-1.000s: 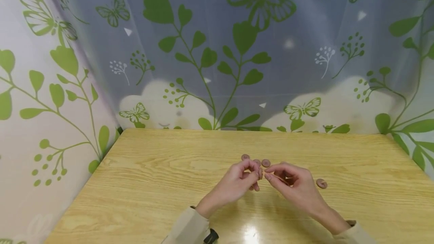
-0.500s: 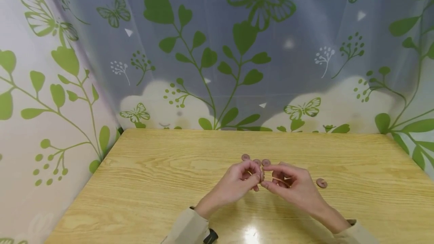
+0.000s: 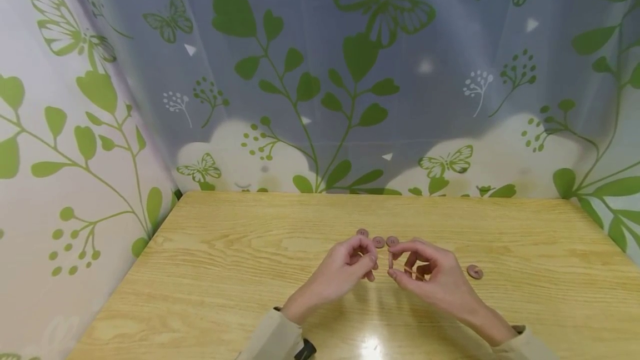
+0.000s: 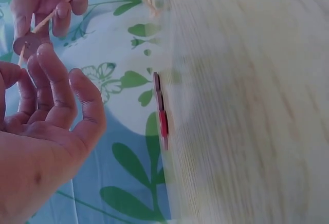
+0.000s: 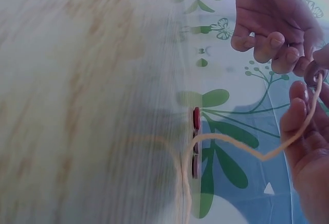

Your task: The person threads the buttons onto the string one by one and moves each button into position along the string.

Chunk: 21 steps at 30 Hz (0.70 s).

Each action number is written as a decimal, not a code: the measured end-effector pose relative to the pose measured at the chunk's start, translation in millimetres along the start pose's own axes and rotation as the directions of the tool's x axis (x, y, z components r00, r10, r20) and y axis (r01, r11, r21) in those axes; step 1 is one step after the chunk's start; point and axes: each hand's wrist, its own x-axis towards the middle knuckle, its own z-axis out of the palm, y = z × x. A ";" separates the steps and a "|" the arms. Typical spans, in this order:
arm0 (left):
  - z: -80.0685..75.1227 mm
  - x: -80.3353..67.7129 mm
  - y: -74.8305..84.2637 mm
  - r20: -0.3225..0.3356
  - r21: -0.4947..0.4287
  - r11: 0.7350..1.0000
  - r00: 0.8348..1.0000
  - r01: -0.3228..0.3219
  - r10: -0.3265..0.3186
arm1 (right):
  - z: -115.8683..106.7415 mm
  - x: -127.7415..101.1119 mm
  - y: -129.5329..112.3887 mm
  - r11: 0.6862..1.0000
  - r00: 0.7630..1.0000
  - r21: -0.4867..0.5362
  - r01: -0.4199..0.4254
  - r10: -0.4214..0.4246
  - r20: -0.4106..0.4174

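Note:
In the head view, a brown button point(image 3: 391, 260) stands on edge between the thumb and index finger of my right hand point(image 3: 435, 271). An orange string point(image 5: 290, 143) runs through the button and trails off below the right hand. My left hand point(image 3: 345, 265), just left of the button, pinches the short string end that comes out of its hole, as the left wrist view shows. Both hands are raised over the wooden table point(image 3: 240, 249). Beyond them lie three more brown buttons: a left one point(image 3: 362, 233), a middle one point(image 3: 378, 242) and a right one point(image 3: 392, 241).
Right of my right hand lies another brown button point(image 3: 474, 271), with a bit of string on it. A patterned curtain point(image 3: 320, 76) hangs behind the table's far edge and along the sides. A dark band point(image 3: 305, 349) shows at the left sleeve.
My right hand has gone from pinching the string to gripping the button by its edges. My left hand has let go of the button and drawn left, now pinching the string end.

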 end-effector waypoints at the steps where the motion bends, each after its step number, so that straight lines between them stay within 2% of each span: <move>1: -0.8 -0.3 0.0 -0.005 -0.006 1.000 1.000 0.001 -0.001 | -0.2 0.1 -0.1 1.000 1.000 0.001 -0.007 0.007 0.002; 10: -7.7 -1.9 0.0 -0.035 -0.014 1.000 0.999 0.004 -0.004 | 0.8 1.4 0.3 1.000 1.000 0.025 -0.009 0.009 0.013; 18: -14.2 -4.3 -0.1 -0.037 -0.029 1.000 0.999 -0.002 0.001 | 0.9 2.3 0.2 0.995 0.998 0.071 0.064 -0.066 0.020; 21: -15.8 -5.0 -0.3 -0.044 -0.032 0.999 0.999 0.001 -0.002 | 0.9 2.0 1.5 0.992 0.997 0.105 0.065 -0.069 0.037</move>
